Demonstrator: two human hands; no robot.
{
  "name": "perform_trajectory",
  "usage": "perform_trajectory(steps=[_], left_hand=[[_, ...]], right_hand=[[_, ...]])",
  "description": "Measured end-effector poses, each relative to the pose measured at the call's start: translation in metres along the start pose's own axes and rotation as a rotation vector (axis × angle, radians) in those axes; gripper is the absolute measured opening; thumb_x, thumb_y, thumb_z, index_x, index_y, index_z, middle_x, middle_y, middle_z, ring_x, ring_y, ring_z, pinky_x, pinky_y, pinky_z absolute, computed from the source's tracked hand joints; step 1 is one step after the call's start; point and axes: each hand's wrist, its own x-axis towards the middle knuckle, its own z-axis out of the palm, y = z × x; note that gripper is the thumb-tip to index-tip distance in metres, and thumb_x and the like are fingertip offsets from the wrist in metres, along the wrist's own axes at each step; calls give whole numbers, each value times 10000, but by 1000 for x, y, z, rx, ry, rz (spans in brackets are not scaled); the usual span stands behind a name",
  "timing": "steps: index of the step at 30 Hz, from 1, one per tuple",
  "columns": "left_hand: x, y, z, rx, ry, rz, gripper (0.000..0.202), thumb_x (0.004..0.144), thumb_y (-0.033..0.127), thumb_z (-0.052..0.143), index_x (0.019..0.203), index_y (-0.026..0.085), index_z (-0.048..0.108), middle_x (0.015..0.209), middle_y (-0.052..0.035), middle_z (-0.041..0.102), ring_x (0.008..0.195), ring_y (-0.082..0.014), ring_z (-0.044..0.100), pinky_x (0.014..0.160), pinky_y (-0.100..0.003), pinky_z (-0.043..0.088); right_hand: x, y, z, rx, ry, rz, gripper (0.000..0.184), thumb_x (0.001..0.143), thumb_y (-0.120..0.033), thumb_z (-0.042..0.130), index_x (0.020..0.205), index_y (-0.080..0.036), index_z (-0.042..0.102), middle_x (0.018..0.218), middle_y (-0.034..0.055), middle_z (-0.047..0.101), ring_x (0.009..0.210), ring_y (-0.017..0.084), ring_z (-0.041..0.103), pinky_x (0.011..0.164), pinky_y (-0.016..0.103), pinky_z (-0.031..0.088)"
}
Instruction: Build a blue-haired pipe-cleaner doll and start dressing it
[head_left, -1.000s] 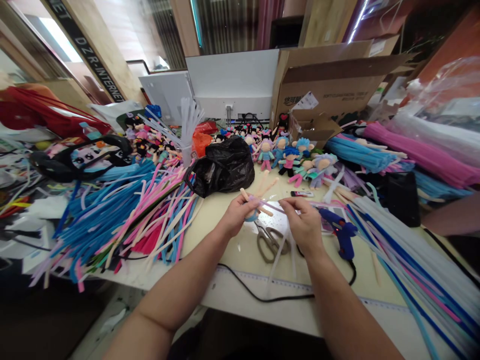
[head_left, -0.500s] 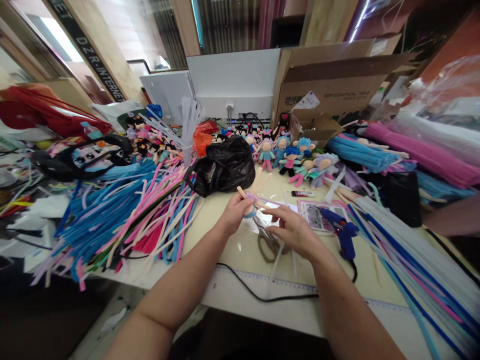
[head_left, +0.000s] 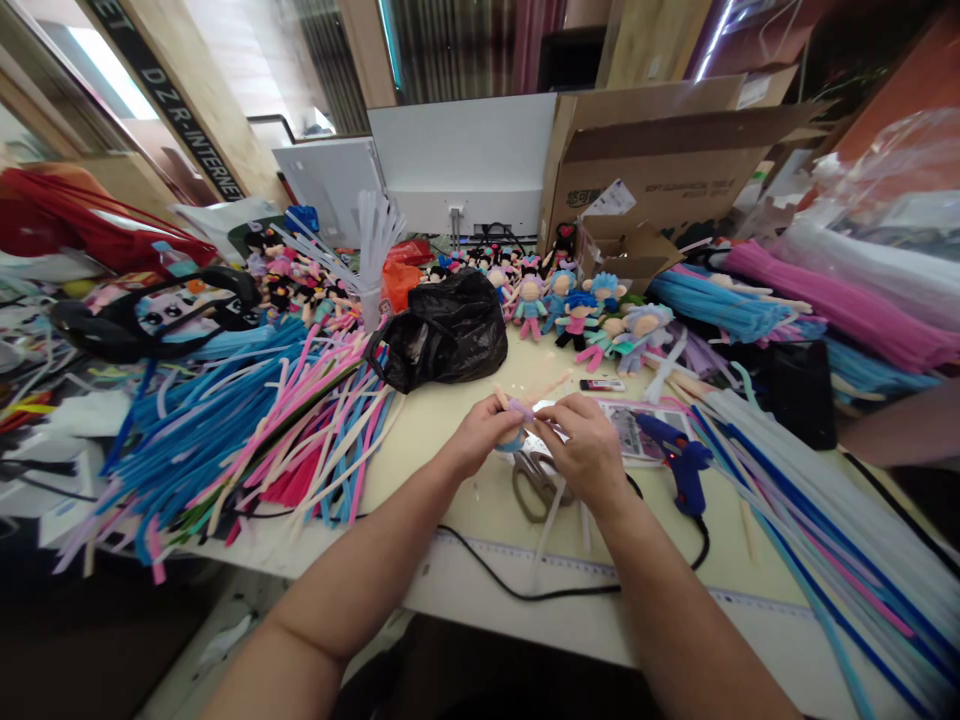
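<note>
My left hand is closed on a small pipe-cleaner doll with lavender, light blue and beige parts. Beside it, my right hand pinches a lavender pipe cleaner against the doll, and its fingertips almost meet those of my left hand. The fingers cover much of the doll. Just below my hands, scissors with grey-brown handles lie on the table. A blue glue gun with a small red light rests to the right of my right hand, near a printed card.
Pipe cleaners in blue and pink are heaped at left, and more bundles lie at right. A black plastic bag and several finished dolls stand behind my hands. The black cord crosses the table's front. A cardboard box stands behind.
My right hand has moved left and in to the doll, its fingers now pinched together instead of spread along the lavender strand. My left hand keeps its hold.
</note>
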Motion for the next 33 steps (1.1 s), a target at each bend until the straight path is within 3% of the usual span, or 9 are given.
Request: perform_trajectory(steps=[4,8,17,27,33], left_hand=[[-2,4,2,14,-47,-10,300,626,314,747,834,112,668,802,-45,668,707,-130,581,718,-257,426],[-4,5,5,57,6,-9,327,592,326,786,803,104,670,774,-45,662,683,-126,567,714,-263,426],[-4,2,9,-79,45,-28,366,530,305,822,801,105,679,771,-50,682,667,-129,589,698,-261,433],[-2,-2,8,-63,92,-1,387,565,365,816,796,94,665,726,-38,654,630,-115,567,640,-246,423],[3,2,-1,-76,197,18,365,524,360,824,706,109,632,625,-16,624,556,-100,530,566,-234,395]], right_hand=[[2,-1,0,-38,8,-42,126,850,-188,587,739,-173,644,741,50,585,749,197,537,714,324,427],[2,-3,3,-68,17,-45,100,804,-149,605,708,-177,612,735,47,578,743,200,533,711,324,424],[1,-3,4,-94,16,-30,116,784,-119,576,692,-190,563,740,45,560,746,203,514,706,321,415],[0,-5,8,-47,7,-12,147,820,-138,534,685,-193,551,747,45,555,758,196,517,722,321,407],[2,-2,-1,177,-49,141,127,834,-211,576,710,-194,593,729,16,558,670,150,521,651,280,402]])
